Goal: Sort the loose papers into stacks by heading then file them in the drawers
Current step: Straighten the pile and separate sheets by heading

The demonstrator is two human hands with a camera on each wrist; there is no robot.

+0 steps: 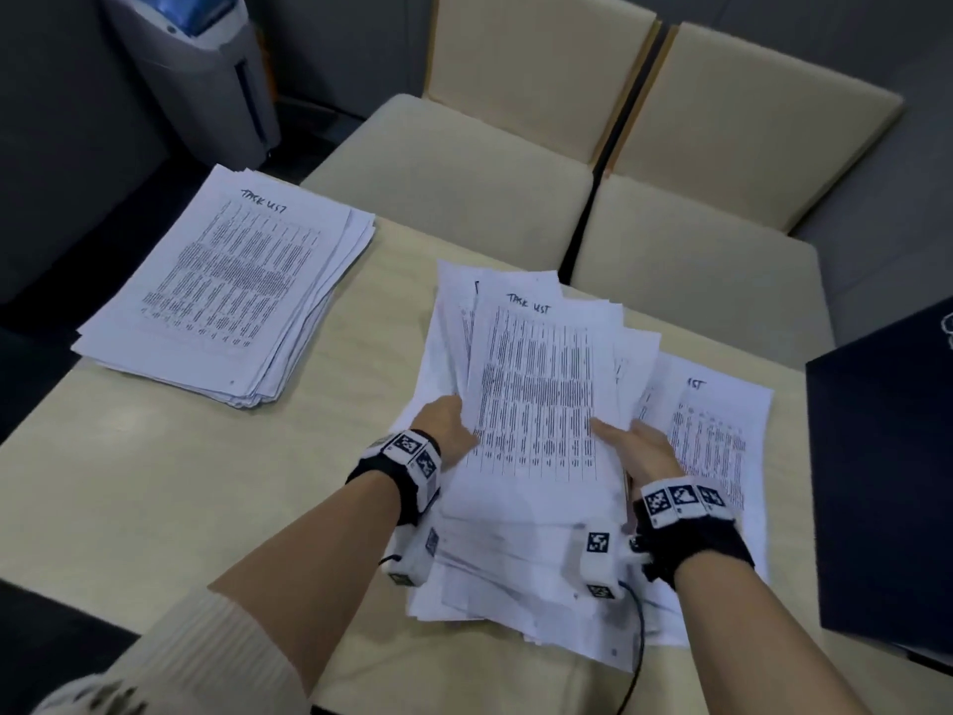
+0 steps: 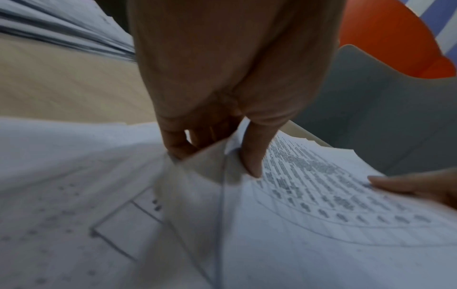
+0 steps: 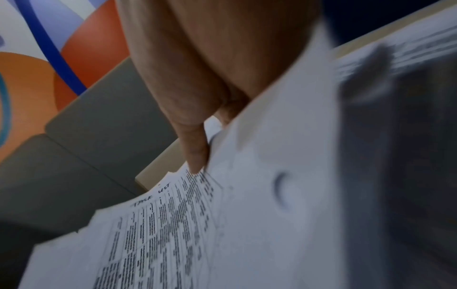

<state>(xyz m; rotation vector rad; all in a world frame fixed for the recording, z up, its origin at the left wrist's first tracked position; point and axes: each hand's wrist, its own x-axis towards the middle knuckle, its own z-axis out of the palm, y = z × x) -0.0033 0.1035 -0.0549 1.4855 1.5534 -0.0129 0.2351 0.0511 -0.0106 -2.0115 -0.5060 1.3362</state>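
Note:
A messy pile of loose papers (image 1: 521, 575) lies on the table in front of me. Both hands hold a bundle of sheets (image 1: 541, 384) headed "TASK LIST", raised at an angle above the pile. My left hand (image 1: 447, 425) pinches its left edge, thumb on top (image 2: 254, 156), fingers beneath. My right hand (image 1: 637, 446) grips the right edge, thumb (image 3: 195, 154) on the printed side. A sorted stack (image 1: 232, 286) with the same heading lies at the far left of the table.
The beige table (image 1: 154, 482) has bare surface between the stack and the pile. A black box (image 1: 887, 477) stands at the right edge. Two cream chairs (image 1: 464, 162) sit beyond the table, and a grey machine (image 1: 206, 64) stands at the far left.

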